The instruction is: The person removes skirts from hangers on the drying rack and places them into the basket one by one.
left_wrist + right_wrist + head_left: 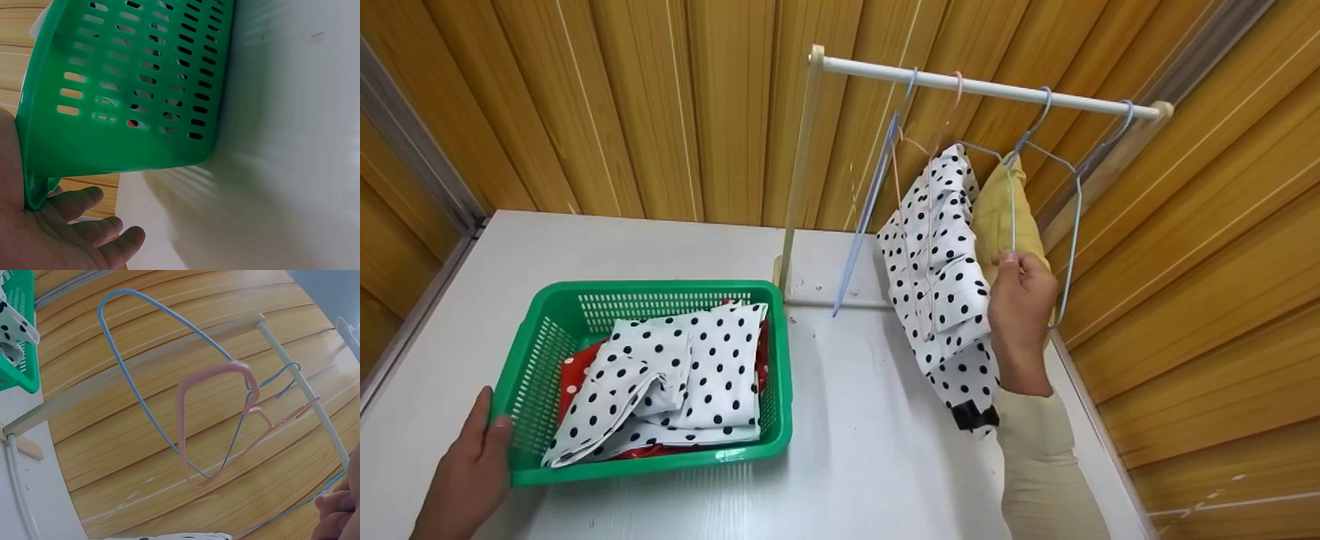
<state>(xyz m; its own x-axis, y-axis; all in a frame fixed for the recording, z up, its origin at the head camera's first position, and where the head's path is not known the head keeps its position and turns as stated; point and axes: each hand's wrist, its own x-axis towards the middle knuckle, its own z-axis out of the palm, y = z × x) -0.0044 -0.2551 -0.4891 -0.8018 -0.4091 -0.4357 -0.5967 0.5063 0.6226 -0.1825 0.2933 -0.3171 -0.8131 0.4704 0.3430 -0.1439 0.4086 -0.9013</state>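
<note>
My left hand [465,465] rests against the near left corner of a green plastic basket [787,360], its fingers extended past the rim in the left wrist view. Inside lie a folded white cloth with black dots [720,360] and, partly beneath it, a red dotted cloth [576,371]. At the rack, my right hand [1024,300] pinches the side of a light blue hanger [1012,202]; its fingers [334,512] show only at the right wrist view's edge. Beside this hand hang a white dotted garment [937,247] and a yellow cloth [997,210], which the hand partly covers.
A white rod [870,69] on wooden posts carries the hangers. A pink hanger [181,422] and a blue hanger [118,354] hang to the left; another light blue hanger [1078,225] hangs at the right. Wood-patterned walls [720,112] enclose the white table [840,450].
</note>
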